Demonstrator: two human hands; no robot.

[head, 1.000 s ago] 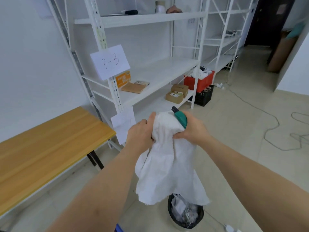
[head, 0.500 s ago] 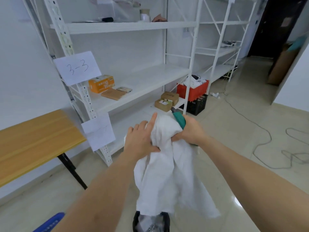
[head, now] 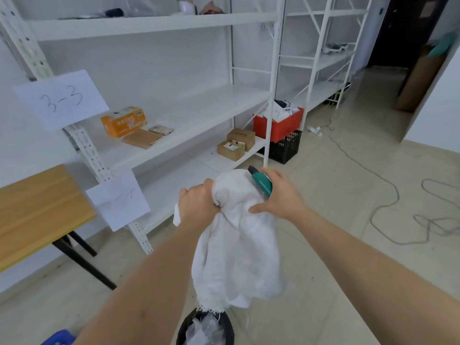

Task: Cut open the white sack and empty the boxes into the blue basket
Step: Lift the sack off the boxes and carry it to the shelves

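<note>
Both hands held the limp white sack point(head: 236, 245) above the black bin point(head: 227, 327), left grip point(head: 199, 207) fisted on its bunched top, right grip point(head: 278, 195) also pinning the green cutter point(head: 261, 183), best kept pointed away.

Your view is bright and evenly lit, with soft, diffuse light and only faint shadows under the tabletop point(head: 37, 215) at the left. The pale floor point(head: 348, 185) carries a mild sheen. The doorway point(head: 398, 31) in the upper right is dark. Wide-angle distortion bends the shelf uprights point(head: 273, 78) near the edges. The picture is slightly soft, most of all at the upper right edge.
</note>
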